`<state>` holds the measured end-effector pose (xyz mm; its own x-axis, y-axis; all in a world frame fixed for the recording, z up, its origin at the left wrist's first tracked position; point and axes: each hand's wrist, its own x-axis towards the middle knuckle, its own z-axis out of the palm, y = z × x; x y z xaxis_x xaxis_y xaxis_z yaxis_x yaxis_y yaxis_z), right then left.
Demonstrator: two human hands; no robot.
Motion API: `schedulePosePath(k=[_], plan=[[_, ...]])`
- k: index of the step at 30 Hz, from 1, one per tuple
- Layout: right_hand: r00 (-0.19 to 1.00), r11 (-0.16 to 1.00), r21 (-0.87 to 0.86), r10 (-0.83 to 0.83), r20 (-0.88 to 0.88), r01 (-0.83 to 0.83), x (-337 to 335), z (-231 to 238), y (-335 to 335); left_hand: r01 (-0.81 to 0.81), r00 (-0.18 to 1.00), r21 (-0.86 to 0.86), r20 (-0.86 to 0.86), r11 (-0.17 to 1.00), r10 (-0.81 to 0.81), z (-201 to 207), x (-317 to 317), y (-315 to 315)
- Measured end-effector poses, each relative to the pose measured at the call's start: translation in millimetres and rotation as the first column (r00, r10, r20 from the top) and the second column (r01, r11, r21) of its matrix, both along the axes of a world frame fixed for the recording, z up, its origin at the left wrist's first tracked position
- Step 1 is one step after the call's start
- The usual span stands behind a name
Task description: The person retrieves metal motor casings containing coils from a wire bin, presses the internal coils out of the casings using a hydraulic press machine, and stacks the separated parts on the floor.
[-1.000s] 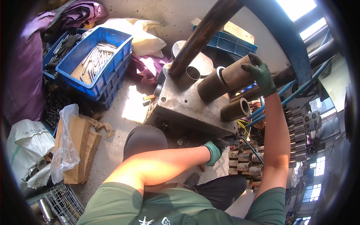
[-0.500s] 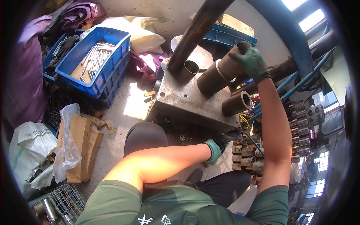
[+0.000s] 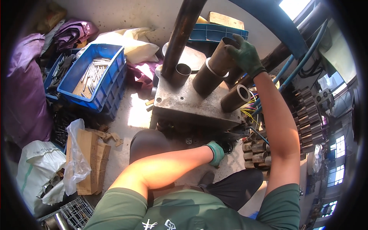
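My right hand (image 3: 246, 57), in a green glove, is closed around the upper end of a metal tube (image 3: 222, 58). The tube stands tilted in the view on a thicker dark cylinder (image 3: 205, 82), with a pale ring showing where they meet. Under them is a heavy steel block (image 3: 174, 100), which also bears a short open tube (image 3: 183, 71) and a thick-walled tube (image 3: 234, 100). My left hand (image 3: 217, 154), gloved too, is low beside the block's near edge, against a dark round part (image 3: 227, 148). Its fingers are mostly hidden there.
A dark upright post (image 3: 180, 38) rises from the block's far left. Stacked cut tubes (image 3: 257, 157) lie to the right, near yellow wires (image 3: 249, 111) and blue hoses (image 3: 306, 57). At left are a blue bin (image 3: 109, 78) of metal rods, a cardboard box (image 3: 89, 161) and sacks (image 3: 40, 165).
The view has shifted a little, so the block and tubes appear farther left. My right hand remains on the tube and my left hand stays low by the dark part.
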<state>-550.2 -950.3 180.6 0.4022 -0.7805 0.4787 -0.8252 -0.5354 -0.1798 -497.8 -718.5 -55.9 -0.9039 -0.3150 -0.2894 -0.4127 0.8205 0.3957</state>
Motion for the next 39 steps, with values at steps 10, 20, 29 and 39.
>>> schedulePosePath(k=[10, 20, 29, 39], plan=[[0.997, 0.998, 0.047, -0.04, -0.065, 0.043, -2, -6, -8, -0.024, 1.0, -0.003, 0.01, 1.0, 0.024, -8, 1, -6], [0.967, 0.998, -0.006, 0.052, -0.251, -0.056, -46, 17, 76, -0.048, 0.995, -0.044, -0.091, 0.998, 0.044, 14, -3, -25], [0.807, 0.835, 0.381, -0.119, -0.578, 0.396, -213, 32, 314, -0.742, 0.152, 0.297, -0.799, 0.601, 0.582, 55, -17, -109], [0.868, 0.853, 0.183, -0.496, -0.007, 0.489, -286, -32, 375, -0.595, -0.118, 0.586, -0.74, 0.55, 0.662, 2, -70, -175]])
